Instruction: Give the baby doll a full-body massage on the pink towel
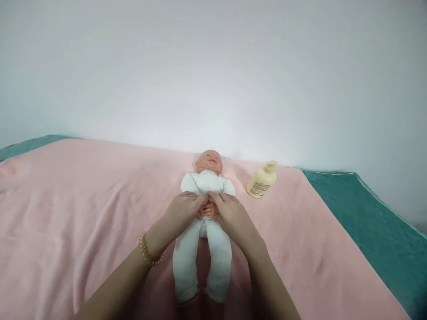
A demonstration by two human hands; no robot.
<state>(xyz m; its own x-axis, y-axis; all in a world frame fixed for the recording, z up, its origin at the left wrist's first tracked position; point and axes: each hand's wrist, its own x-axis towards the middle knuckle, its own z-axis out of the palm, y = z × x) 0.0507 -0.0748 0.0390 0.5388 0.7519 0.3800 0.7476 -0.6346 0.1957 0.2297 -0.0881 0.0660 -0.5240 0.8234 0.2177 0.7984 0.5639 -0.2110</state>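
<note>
A baby doll (211, 181) with a white cloth body lies on its back on the pink blanket, head toward the wall. My left hand (183, 209), with a beaded band at the wrist, is closed around the doll's arm on the left side. Opposite it, my right hand (231, 213) is closed around the doll's other arm. The doll's small hands (209, 210) meet over its belly, between my thumbs. Most of my fingertips are hidden behind my hands.
A pale yellow pump bottle (262, 181) stands on the pink blanket (116, 191), right of the doll's shoulder. Green cloth (370, 213) shows beyond the blanket at the right and far left. A white wall (213, 75) rises behind.
</note>
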